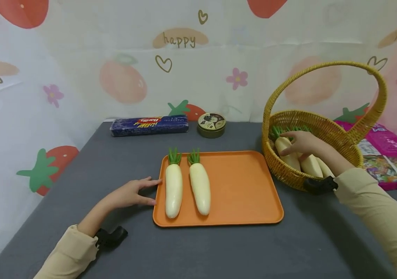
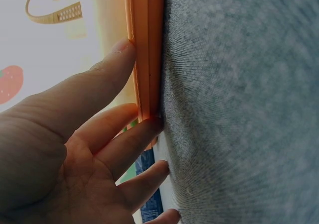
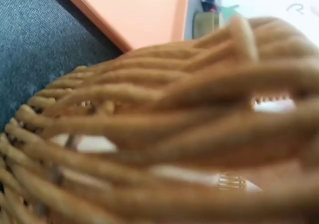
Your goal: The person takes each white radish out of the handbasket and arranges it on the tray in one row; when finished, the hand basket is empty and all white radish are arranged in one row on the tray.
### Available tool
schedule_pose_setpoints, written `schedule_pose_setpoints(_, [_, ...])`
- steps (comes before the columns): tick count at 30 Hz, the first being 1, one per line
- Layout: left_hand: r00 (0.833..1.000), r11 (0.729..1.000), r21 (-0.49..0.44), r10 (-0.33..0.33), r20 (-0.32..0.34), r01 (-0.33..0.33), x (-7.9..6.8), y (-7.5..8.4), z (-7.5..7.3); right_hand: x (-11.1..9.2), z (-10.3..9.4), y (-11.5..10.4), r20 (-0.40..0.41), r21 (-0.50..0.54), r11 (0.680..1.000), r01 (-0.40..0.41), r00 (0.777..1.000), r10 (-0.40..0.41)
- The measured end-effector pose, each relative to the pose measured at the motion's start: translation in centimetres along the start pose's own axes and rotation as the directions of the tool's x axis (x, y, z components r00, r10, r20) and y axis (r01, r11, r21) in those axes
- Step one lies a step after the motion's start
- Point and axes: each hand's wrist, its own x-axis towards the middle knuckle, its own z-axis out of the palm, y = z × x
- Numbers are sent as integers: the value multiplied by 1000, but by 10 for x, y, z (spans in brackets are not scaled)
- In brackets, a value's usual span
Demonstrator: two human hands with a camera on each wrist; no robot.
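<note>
Two white radishes (image 1: 173, 191) with green tops lie side by side on the left half of an orange tray (image 1: 242, 186). My left hand (image 1: 132, 193) touches the tray's left edge, fingers spread and fairly straight; the left wrist view shows its thumb (image 2: 107, 72) and fingertips against the orange rim (image 2: 144, 50). Inside the wicker basket (image 1: 310, 116), my right hand (image 1: 304, 144) holds a white radish (image 1: 283, 144) near its leafy end, with thumb and fingers bent over it. More radishes (image 1: 311, 166) lie beside it. In the right wrist view, basket weave (image 3: 164, 109) hides this hand.
Behind the tray stand a blue spaghetti package (image 1: 149, 126) and a round tin (image 1: 211, 124). A pink printed bag (image 1: 390, 155) lies right of the basket. The basket's tall handle (image 1: 327, 65) arches above the right hand. A patterned cloth (image 1: 191, 77) hangs behind the grey table (image 1: 219, 252).
</note>
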Motion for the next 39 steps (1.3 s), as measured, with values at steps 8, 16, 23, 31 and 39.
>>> schedule_pose_setpoints(8, [1000,1000,-5,-22,5,22,1,0,1,2,5,-7,-40,-88,996,5,999,-9])
schedule_pose_setpoints(16, [1000,1000,9,-15,0,15,-1,1,-1,4,8,-13,-35,-97,995,35,999,-38])
schedule_pose_setpoints(23, [1000,1000,18,-18,-1,18,0,0,0,6,8,-8,12,-107,992,71,997,-70])
schedule_pose_setpoints(31, [1000,1000,10,-27,0,27,-1,1,-1,7,12,-8,-63,-101,990,103,992,-110])
schedule_pose_setpoints(39, [999,999,20,-46,9,45,0,2,-1,2,10,-8,-64,-57,994,96,993,-99])
